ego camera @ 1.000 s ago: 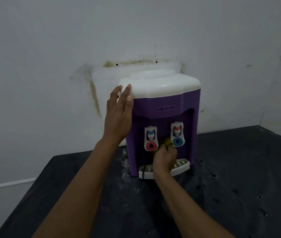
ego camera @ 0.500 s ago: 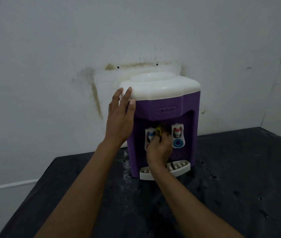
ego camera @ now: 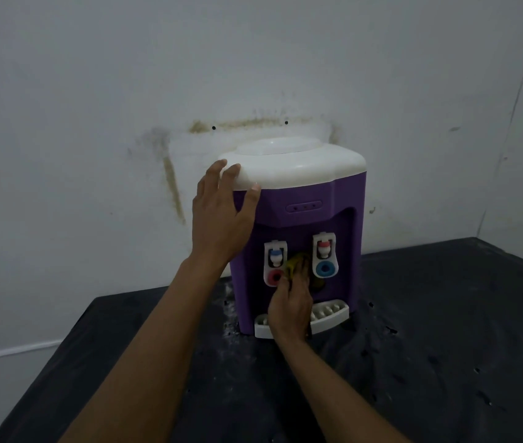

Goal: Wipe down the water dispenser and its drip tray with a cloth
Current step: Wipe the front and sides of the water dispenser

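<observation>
Upright water dispenser [ego camera: 298, 219], taps [ego camera: 325, 254] toward camera

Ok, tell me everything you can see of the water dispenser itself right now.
The water dispenser stands upright on the black table near the wall: glossy purple plastic body, white domed top, two white taps in a front recess, white slotted drip tray at its base. The left hand braces its upper left corner; the right hand presses a yellow cloth between the taps.

Upright purple water dispenser [ego camera: 314, 199] with white top, white drip tray [ego camera: 330, 314] at base, yellow cloth [ego camera: 295, 265] between 2 taps
</observation>
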